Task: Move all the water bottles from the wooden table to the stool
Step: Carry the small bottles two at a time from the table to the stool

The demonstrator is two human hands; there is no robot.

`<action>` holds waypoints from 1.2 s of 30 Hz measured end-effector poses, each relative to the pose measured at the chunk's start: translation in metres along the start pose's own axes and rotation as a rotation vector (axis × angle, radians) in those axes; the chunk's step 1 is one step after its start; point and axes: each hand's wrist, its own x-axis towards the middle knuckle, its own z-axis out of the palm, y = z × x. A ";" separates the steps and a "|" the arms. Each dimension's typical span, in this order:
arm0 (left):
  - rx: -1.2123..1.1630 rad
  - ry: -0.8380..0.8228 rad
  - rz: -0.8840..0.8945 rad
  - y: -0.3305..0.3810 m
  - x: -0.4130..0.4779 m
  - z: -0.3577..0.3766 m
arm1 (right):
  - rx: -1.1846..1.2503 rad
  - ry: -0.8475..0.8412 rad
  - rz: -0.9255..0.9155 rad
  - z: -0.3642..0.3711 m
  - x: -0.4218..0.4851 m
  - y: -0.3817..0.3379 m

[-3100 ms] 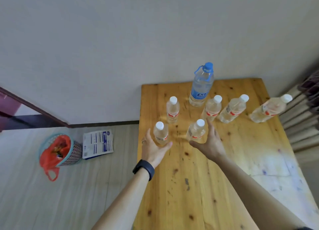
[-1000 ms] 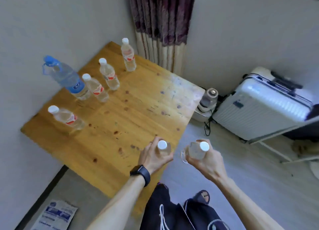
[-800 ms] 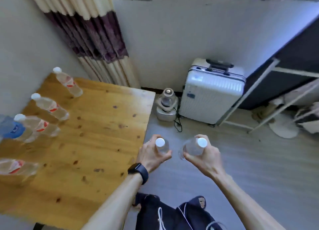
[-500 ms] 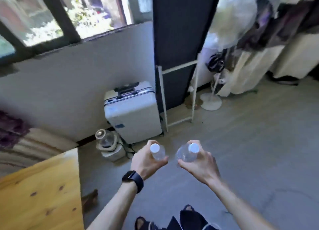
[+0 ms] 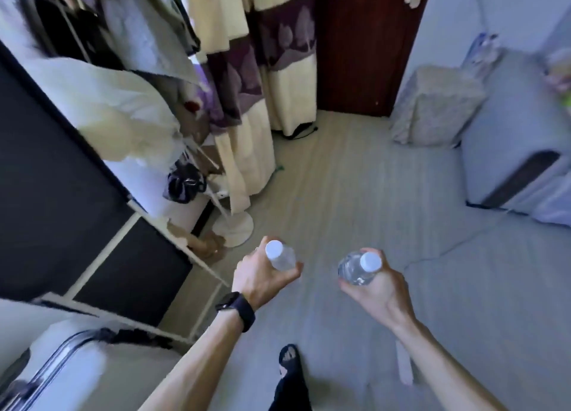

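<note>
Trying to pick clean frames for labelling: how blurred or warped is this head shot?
Head view: motion blur smears the edges, worst on the hanging clothes upper left and the pale furniture at right. Head view: the left hand gripping the left bottle and the right hand gripping the right bottle are fairly sharp. Head view: the wide-angle lens bows the white frame rails; bluish cast at right, no hard glare.

Lower parts of bottles (image 5: 280,258) hidden inside hands (image 5: 259,277); suitcase (image 5: 71,376) cut at edge.
</note>
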 end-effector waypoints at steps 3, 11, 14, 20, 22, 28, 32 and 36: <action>0.018 -0.092 0.106 0.036 0.069 0.011 | 0.010 0.085 0.102 -0.027 0.045 0.003; 0.023 -0.258 0.363 0.178 0.243 0.061 | 0.082 0.383 0.220 -0.119 0.164 0.006; 0.031 -0.320 0.379 0.230 0.291 0.096 | 0.110 0.435 0.262 -0.153 0.209 0.026; 0.042 -0.406 0.363 0.333 0.389 0.170 | 0.099 0.425 0.302 -0.223 0.347 0.065; 0.082 -0.421 0.375 0.370 0.420 0.185 | 0.095 0.414 0.307 -0.252 0.391 0.072; 0.065 -0.368 0.418 0.462 0.520 0.221 | 0.075 0.419 0.262 -0.335 0.512 0.078; 0.091 -0.370 0.444 0.514 0.588 0.256 | 0.079 0.426 0.269 -0.378 0.587 0.088; 0.116 -0.385 0.452 0.564 0.669 0.303 | 0.076 0.439 0.290 -0.411 0.674 0.107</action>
